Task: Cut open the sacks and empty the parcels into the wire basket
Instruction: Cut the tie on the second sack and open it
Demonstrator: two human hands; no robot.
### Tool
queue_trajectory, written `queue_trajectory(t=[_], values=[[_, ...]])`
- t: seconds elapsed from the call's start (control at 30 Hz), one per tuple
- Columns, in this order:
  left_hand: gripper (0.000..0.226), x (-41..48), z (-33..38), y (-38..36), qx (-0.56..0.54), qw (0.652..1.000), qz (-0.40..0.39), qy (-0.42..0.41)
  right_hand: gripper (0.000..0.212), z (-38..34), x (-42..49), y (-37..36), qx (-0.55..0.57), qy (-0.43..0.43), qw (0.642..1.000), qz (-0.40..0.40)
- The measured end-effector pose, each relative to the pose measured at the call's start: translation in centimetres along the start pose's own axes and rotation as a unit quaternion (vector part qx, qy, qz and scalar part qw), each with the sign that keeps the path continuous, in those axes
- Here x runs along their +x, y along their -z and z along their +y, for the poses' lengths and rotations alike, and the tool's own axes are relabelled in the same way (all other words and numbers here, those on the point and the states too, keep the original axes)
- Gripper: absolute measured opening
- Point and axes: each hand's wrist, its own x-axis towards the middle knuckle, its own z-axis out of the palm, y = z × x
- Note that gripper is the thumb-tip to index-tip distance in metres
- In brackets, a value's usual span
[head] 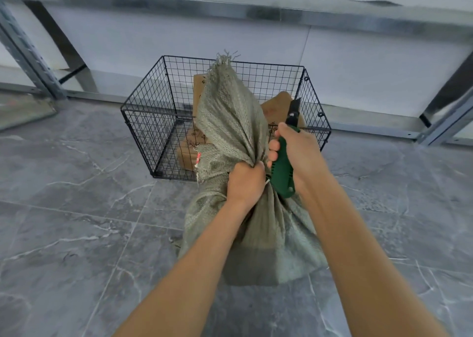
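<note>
While left hand [245, 180] grips the sack [230, 116], right hand [302, 152] holds knife [281, 173].

A black wire basket [148, 101] on the floor holds brown cardboard parcels [277, 109]. Just before its near side stands a grey-green woven sack [268, 234], neck bunched, frayed top upright. A green knife [281, 168], blade out, is beside the neck.

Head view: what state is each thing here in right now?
Sack: on the floor, bulging, neck bunched.
Left hand: grips the sack's neck.
Right hand: grips the knife.
Knife: blade out, pointing away.
Wire basket: open-topped, partly filled.
Parcels: lying inside the wire basket.
</note>
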Motion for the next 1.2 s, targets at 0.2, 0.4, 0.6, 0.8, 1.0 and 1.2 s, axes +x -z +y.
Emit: queue_trajectory(t=[0.2,0.4,0.6,0.8,1.0,1.2], values=[[0.035,1.3,0.6,0.0,-0.012,1.000,-0.008,-0.005,0.010,0.6,-1.2,2.5,-0.106,0.028,0.994,-0.011],[0.021,1.9,0.9,-0.4,-0.007,1.000,-0.020,-0.014,0.016,2.0,-2.0,4.3,-0.164,0.022,0.985,-0.049],[0.018,1.8,1.0,-0.3,-0.009,1.000,-0.023,-0.007,0.024,2.3,-2.6,4.4,-0.248,0.066,0.963,-0.087],[0.019,1.8,1.2,-0.6,0.000,1.000,-0.014,-0.004,0.020,2.9,-2.8,4.1,-0.311,0.124,0.941,-0.052],[0.031,1.6,1.0,-0.5,-0.011,1.000,-0.019,0.003,0.018,3.2,-3.4,3.4,-0.338,0.156,0.928,-0.024],[0.019,0.7,1.7,0.1,-0.038,0.999,-0.020,0.013,0.025,2.8,-3.8,3.3,-0.341,0.164,0.925,-0.033]])
